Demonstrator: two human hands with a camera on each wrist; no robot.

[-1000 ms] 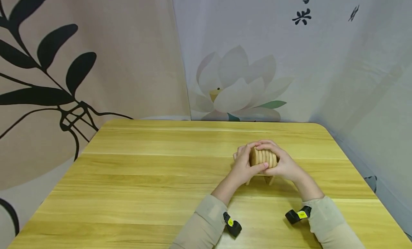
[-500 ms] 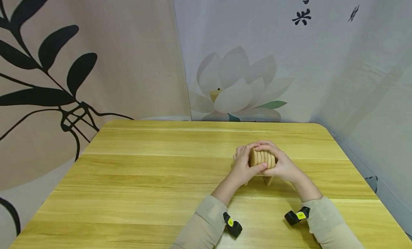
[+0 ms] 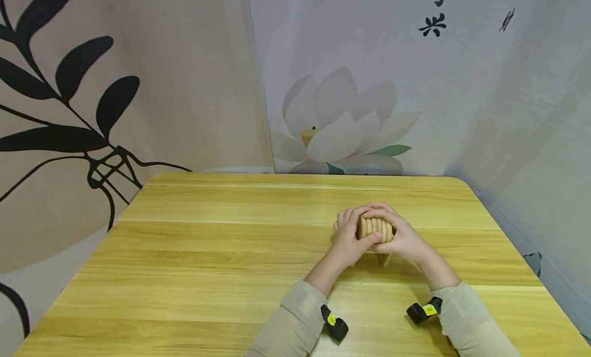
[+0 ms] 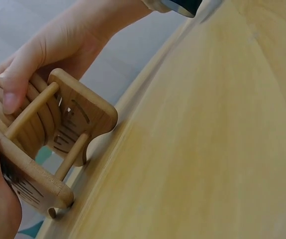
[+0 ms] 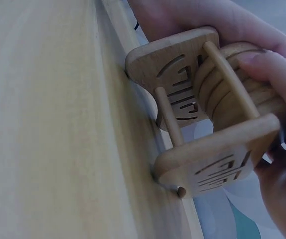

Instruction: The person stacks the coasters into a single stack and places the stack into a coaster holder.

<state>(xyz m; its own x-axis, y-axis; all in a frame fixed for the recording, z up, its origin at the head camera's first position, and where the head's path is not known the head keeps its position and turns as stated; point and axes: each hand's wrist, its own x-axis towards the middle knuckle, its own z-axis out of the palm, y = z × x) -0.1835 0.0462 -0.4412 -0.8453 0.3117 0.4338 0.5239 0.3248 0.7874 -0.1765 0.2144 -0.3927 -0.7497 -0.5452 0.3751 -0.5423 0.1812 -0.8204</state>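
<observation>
A row of round wooden coasters sits on edge in a small wooden rack, toward the right of the table. My left hand grips the row from the left, its thumb lying across the near side. From the right, my right hand holds the same coasters, its fingers meeting the left ones over the top. Both wrist views show the rack's slotted end panels and the dowels joining them. In the head view the hands hide most of the rack, though a leg shows below.
The light wooden table spreads out to the left and in front of the rack. Behind it hangs a printed curtain with leaves and a lotus. Black wrist cameras are strapped at both cuffs.
The coasters and rack have shifted slightly to the left, and the right hand has come along with them. Both hands keep their hold; the left has barely moved.
</observation>
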